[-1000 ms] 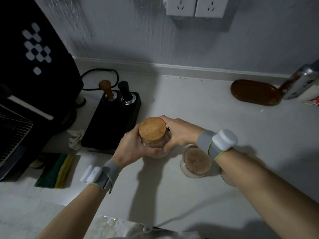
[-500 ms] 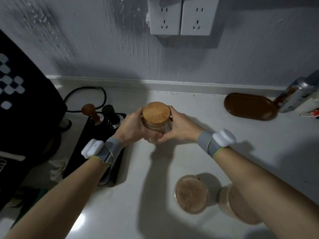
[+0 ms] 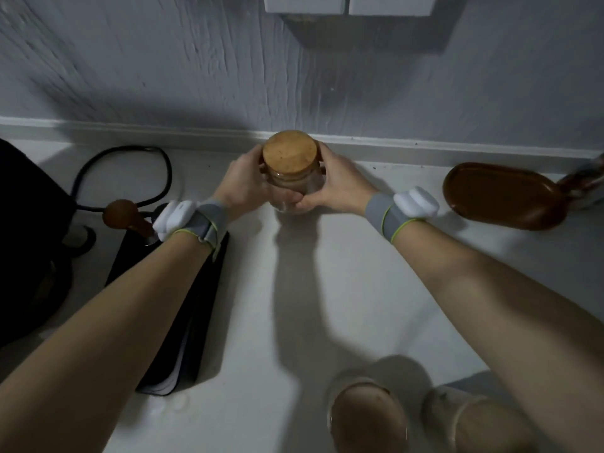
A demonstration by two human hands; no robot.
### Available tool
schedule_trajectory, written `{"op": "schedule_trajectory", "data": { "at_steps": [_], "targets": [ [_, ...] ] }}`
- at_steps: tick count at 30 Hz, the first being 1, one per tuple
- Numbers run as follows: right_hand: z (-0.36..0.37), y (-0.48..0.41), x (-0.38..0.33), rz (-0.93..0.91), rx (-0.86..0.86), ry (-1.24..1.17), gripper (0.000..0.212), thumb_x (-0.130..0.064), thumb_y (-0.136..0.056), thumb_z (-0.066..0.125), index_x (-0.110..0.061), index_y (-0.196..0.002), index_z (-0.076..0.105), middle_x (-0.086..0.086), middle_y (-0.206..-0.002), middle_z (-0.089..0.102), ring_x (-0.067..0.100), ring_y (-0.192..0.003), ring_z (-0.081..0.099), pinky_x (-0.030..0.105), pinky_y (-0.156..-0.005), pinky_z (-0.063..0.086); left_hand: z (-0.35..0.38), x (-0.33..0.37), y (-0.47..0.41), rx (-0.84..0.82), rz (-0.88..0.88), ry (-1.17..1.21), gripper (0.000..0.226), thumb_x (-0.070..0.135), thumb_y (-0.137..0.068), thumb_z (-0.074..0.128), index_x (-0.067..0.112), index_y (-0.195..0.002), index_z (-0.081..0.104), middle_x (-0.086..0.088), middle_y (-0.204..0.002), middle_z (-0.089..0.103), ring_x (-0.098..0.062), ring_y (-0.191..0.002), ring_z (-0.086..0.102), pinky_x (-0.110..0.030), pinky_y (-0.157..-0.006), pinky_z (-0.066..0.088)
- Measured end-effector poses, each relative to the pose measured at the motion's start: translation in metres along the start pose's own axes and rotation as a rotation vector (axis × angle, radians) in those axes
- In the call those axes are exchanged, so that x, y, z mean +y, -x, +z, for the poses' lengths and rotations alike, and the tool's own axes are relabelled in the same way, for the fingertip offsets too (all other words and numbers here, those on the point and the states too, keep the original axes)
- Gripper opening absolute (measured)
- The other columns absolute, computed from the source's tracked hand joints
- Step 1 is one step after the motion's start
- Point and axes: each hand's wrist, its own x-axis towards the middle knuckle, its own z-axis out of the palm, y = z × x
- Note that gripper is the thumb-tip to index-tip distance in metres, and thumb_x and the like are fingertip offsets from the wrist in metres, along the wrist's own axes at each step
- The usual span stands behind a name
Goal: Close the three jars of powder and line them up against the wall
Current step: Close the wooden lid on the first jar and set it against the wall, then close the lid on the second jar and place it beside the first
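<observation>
A glass jar of brown powder (image 3: 295,184), closed with a round cork lid (image 3: 290,151), stands close to the wall's base strip. My left hand (image 3: 243,184) and my right hand (image 3: 336,188) wrap its sides from either side. Two more jars of brown powder sit at the bottom of the view with no lids: one open jar (image 3: 367,416) and a second open jar (image 3: 470,423) to its right, partly hidden under my right forearm.
A black tamper stand (image 3: 183,318) with a brown-knobbed tamper (image 3: 122,214) lies under my left forearm. A black cable (image 3: 130,171) loops behind it, beside a black machine (image 3: 29,243). A brown oval tray (image 3: 503,194) and a bottle (image 3: 585,178) sit at the right. Sockets (image 3: 346,3) are on the wall.
Both hands have carried the cork-lidded jar away from me, from beside the two open jars to the wall's base strip. The view has followed forward.
</observation>
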Motion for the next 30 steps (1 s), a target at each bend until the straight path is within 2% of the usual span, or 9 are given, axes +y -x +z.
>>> {"op": "schedule_trajectory", "data": {
  "at_steps": [4, 12, 14, 17, 21, 25, 28, 30],
  "targets": [
    [0.002, -0.01, 0.008, 0.002, 0.037, 0.069, 0.117, -0.03, -0.045, 0.093, -0.017, -0.146, 0.036, 0.007, -0.137, 0.056, 0.025, -0.126, 0.051, 0.042, -0.106, 0.043, 0.006, -0.004, -0.014, -0.01, 0.014, 0.005, 0.099, 0.019, -0.047, 0.102, 0.018, -0.136, 0.058, 0.002, -0.122, 0.07, -0.012, -0.114, 0.066, -0.024, -0.1, 0.05],
    [0.005, -0.025, 0.016, -0.016, 0.077, 0.082, 0.121, -0.045, -0.041, 0.085, -0.014, -0.147, 0.035, 0.009, -0.14, 0.054, 0.028, -0.129, 0.049, 0.045, -0.107, 0.042, 0.007, -0.013, -0.035, -0.036, 0.012, 0.017, 0.098, 0.013, -0.048, 0.101, 0.013, -0.136, 0.058, 0.002, -0.122, 0.07, -0.012, -0.115, 0.065, -0.018, -0.096, 0.05],
    [0.005, -0.027, 0.017, -0.005, 0.08, 0.091, 0.121, -0.044, -0.042, 0.086, -0.014, -0.147, 0.034, 0.01, -0.141, 0.053, 0.028, -0.13, 0.048, 0.045, -0.108, 0.041, 0.005, -0.014, -0.037, -0.043, 0.014, 0.028, 0.101, 0.017, -0.045, 0.102, 0.012, -0.136, 0.058, 0.002, -0.123, 0.07, -0.013, -0.116, 0.066, -0.022, -0.099, 0.051],
    [0.005, -0.029, 0.019, 0.011, 0.07, 0.101, 0.12, -0.04, -0.045, 0.09, -0.015, -0.147, 0.032, 0.011, -0.14, 0.052, 0.03, -0.13, 0.047, 0.044, -0.108, 0.04, 0.003, -0.016, -0.038, -0.052, 0.013, 0.051, 0.112, 0.037, -0.035, 0.099, 0.015, -0.137, 0.057, 0.001, -0.125, 0.07, -0.013, -0.118, 0.066, -0.035, -0.105, 0.052],
    [0.005, -0.025, 0.02, 0.072, 0.041, 0.138, 0.114, -0.036, -0.052, 0.091, -0.015, -0.147, 0.03, 0.014, -0.14, 0.051, 0.031, -0.13, 0.046, 0.044, -0.108, 0.04, 0.006, -0.019, -0.033, -0.048, -0.004, 0.055, 0.119, 0.045, -0.036, 0.095, 0.016, -0.143, 0.051, 0.001, -0.131, 0.067, -0.014, -0.122, 0.063, -0.041, -0.108, 0.05],
    [0.0, -0.011, 0.017, 0.178, -0.04, 0.216, 0.105, -0.038, -0.064, 0.088, -0.009, -0.145, 0.027, 0.017, -0.144, 0.047, 0.033, -0.135, 0.042, 0.041, -0.109, 0.038, 0.005, -0.02, -0.016, -0.07, -0.066, -0.012, 0.123, 0.046, -0.045, 0.095, 0.021, -0.151, 0.039, 0.003, -0.14, 0.059, -0.016, -0.132, 0.054, -0.044, -0.113, 0.044],
    [-0.007, 0.011, 0.013, 0.224, -0.047, 0.287, 0.102, -0.036, -0.079, 0.079, -0.005, -0.153, 0.017, 0.014, -0.158, 0.031, 0.029, -0.144, 0.032, 0.036, -0.114, 0.03, 0.002, -0.015, 0.004, -0.072, -0.159, -0.064, 0.112, 0.04, -0.066, 0.091, 0.017, -0.156, 0.028, -0.009, -0.151, 0.049, -0.022, -0.139, 0.047, -0.04, -0.115, 0.04],
    [-0.013, 0.028, 0.009, 0.225, -0.027, 0.325, 0.087, -0.037, -0.082, 0.076, -0.008, -0.15, 0.031, 0.014, -0.152, 0.042, 0.03, -0.138, 0.041, 0.038, -0.112, 0.035, 0.002, -0.007, 0.024, -0.037, -0.191, -0.109, 0.097, 0.037, -0.08, 0.083, 0.016, -0.157, 0.028, -0.012, -0.154, 0.046, -0.026, -0.14, 0.046, -0.035, -0.112, 0.041]
  ]
}}
